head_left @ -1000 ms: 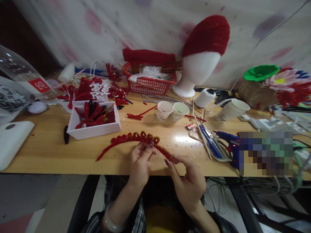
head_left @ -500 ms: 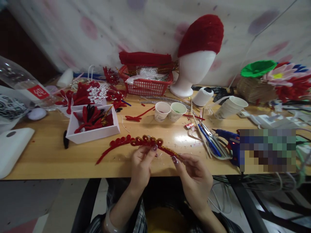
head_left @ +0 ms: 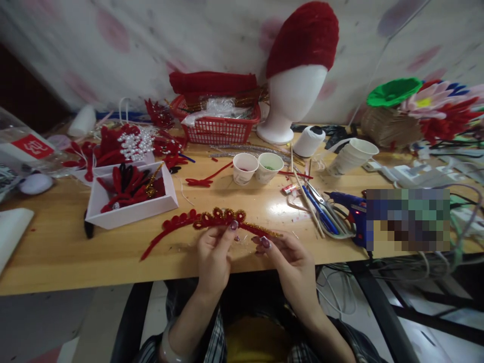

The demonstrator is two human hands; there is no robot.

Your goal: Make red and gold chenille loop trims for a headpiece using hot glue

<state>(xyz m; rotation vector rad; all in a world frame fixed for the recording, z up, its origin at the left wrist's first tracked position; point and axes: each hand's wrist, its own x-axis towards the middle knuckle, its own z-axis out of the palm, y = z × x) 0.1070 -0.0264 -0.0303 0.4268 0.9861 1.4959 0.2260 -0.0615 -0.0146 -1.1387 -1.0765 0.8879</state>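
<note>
A curved red strip of fuzzy chenille stem (head_left: 155, 239), with small red loops and a row of gold-edged loops along its top, is held just above the table's front part. My left hand (head_left: 215, 257) pinches it between thumb and fingers below the gold loops. At the strip's gold-trimmed right end, my right hand (head_left: 295, 267) has its thumb and fingers closed around the lower side, with the tip showing above the fingers. The strip's red left end sticks out free. Part of the strip is hidden by my fingers.
A white box (head_left: 132, 214) of red and black pieces stands left. Two paper cups (head_left: 245, 171) are behind my hands. Scissors, a blue pen (head_left: 321, 212) and a blue glue gun (head_left: 350, 204) lie right. Behind are a red basket (head_left: 215, 132) and a white foam head (head_left: 297, 96).
The view has shifted, so most things appear further left. My right fingers have changed position slightly, and more of the strip's gold end shows above them. My left hand keeps its pinch.
</note>
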